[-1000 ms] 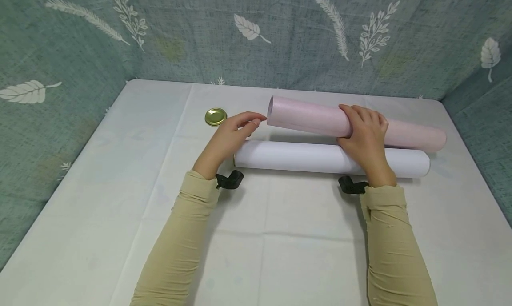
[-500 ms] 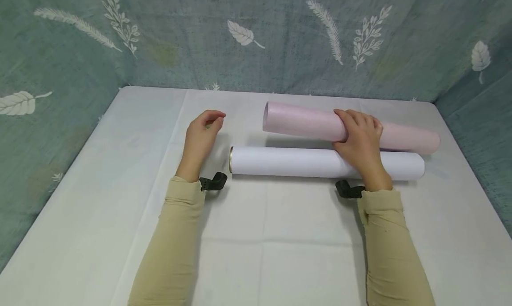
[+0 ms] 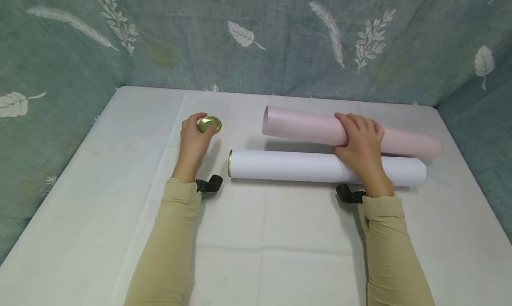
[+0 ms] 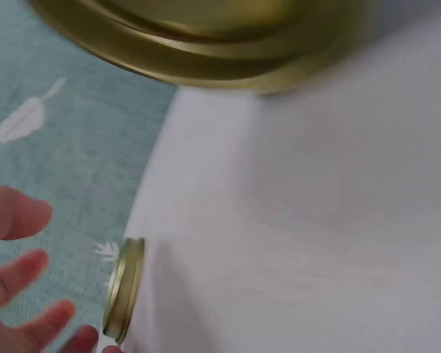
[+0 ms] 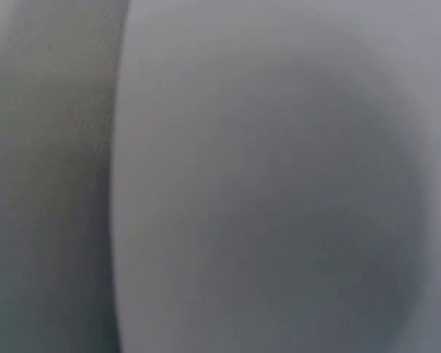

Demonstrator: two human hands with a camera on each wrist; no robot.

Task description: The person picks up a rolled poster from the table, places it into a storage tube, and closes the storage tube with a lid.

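In the head view my left hand [image 3: 193, 141] pinches a round gold metal lid [image 3: 210, 124] between thumb and fingers, at the back left of the table. The left wrist view shows the lid [image 4: 123, 290] edge-on, beside curled fingertips. My right hand [image 3: 361, 148] grips a pink tube [image 3: 304, 125], thumb on the near side and fingers over the top. The tube's left end faces me open. Nearer to me and roughly alongside it lies a white tube [image 3: 284, 165] with a gold rim [image 3: 230, 164] at its left end; my right wrist crosses over it.
A white cloth [image 3: 304, 226] covers the table, and leaf-patterned green curtains [image 3: 280, 39] stand along its back and sides. A large gold rim [image 4: 206, 62] fills the top of the left wrist view. The right wrist view is a blurred pale close-up.
My left hand has moved left from the pink tube's open end to the gold lid and has taken hold of it. The right hand keeps its grip on the pink tube.
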